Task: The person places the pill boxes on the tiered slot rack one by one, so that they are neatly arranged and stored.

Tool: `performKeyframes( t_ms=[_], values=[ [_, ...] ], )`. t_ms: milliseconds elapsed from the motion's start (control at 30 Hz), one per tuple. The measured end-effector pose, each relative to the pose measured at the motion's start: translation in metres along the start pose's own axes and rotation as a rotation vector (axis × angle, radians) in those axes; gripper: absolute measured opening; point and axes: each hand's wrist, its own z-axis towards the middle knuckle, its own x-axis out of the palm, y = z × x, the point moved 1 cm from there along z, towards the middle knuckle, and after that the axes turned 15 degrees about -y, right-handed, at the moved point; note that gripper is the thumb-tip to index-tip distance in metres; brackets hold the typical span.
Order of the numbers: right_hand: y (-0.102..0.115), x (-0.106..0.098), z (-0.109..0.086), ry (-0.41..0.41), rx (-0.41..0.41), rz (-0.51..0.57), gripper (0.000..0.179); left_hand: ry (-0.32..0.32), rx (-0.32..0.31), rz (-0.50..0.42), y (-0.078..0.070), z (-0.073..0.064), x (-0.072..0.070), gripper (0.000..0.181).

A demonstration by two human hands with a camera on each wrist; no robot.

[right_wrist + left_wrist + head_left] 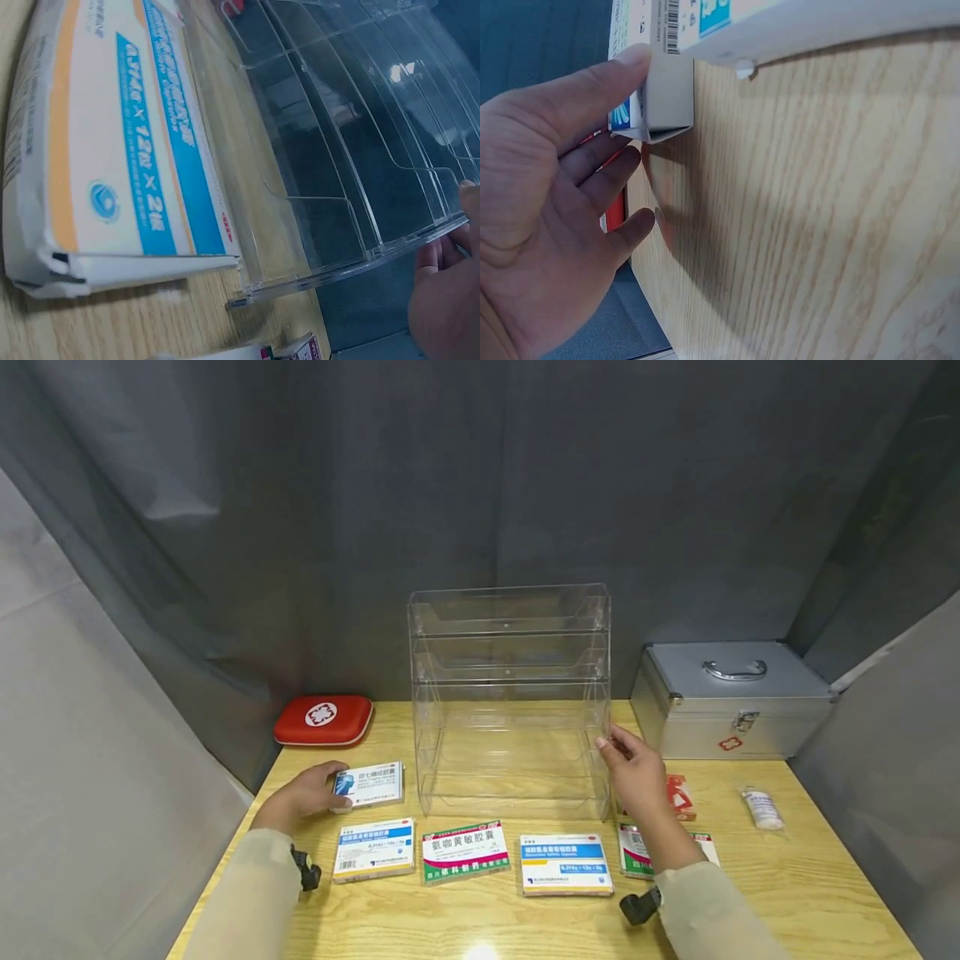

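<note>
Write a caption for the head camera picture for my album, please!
A left hand holds a small white box while the right hand holds the side of a clear rack.

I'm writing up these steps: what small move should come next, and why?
Probably carry the blue-figure capsule box toward the clear plastic rack: the left hand pinches the box's end, and the right hand holds the rack's side.

We have bare table (393,735) between the red case (341,727) and the rack (510,681). 2 boxes (465,852) bar the low way to its front; above them we pass freely. Our right hand (633,768) blocks the rack's right edge, a narrow gap from the metal case (720,710).
</note>
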Motion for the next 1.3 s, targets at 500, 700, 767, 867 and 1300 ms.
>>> performKeyframes(
  t_ms=[500, 700, 767, 867, 1300],
  values=[
    [-0.001, 0.005, -0.004, -0.062, 0.037, 0.029, 0.054, -0.138, -0.045, -0.154, 0.002, -0.009, 0.0, 0.054],
    [0.001, 0.004, -0.003, -0.048, 0.055, 0.044, 0.053, -0.207, -0.002, -0.224, 0.009, -0.012, -0.008, 0.031],
    [0.002, 0.003, -0.003, -0.044, 0.059, 0.048, 0.052, -0.234, -0.006, -0.205, 0.01, -0.014, -0.01, 0.026],
    [0.002, 0.003, -0.003, -0.042, 0.062, 0.056, 0.054, -0.271, -0.002, -0.196, 0.01, -0.018, -0.015, 0.02],
    [0.002, 0.005, -0.004, -0.052, 0.087, 0.094, 0.051, -0.471, 0.022, -0.385, -0.006, -0.041, -0.037, 0.027]
  ],
)
